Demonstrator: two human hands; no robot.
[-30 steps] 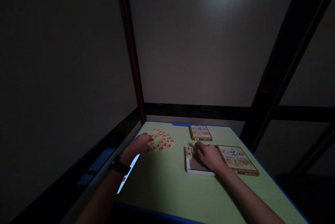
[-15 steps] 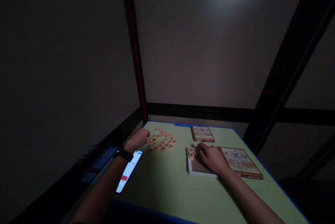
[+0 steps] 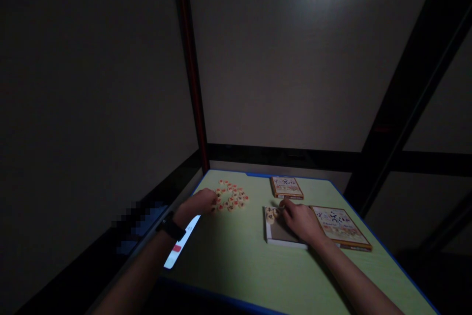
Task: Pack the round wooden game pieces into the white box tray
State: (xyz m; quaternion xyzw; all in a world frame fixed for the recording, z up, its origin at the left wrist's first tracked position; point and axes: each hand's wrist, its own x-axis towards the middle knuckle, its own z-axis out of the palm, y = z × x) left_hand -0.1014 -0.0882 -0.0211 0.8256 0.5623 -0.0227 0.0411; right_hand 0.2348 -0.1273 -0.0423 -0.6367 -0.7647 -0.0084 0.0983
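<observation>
With the left hand (image 3: 206,200), curled at the fingers beside loose round pieces (image 3: 234,202) near the table's (image 3: 224,266) far left corner; cannot tell whether pinching one. With the right hand (image 3: 300,219), bunched at the fingertips over the far edge of a shallow box (image 3: 283,242), just beside pieces in its far left corner (image 3: 270,215); grip hidden. Laid flat, probably for reading. Close to the right edge, a printed box (image 3: 341,229), probably aside for working room; on the left edge, a phone (image 3: 177,248).

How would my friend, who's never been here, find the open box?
Find the green table. Near its middle, under the right hand, sits the open box. Unlike the two picture-covered boxes nearby, it has white edges, a brown inside and round pieces in one corner.
</observation>
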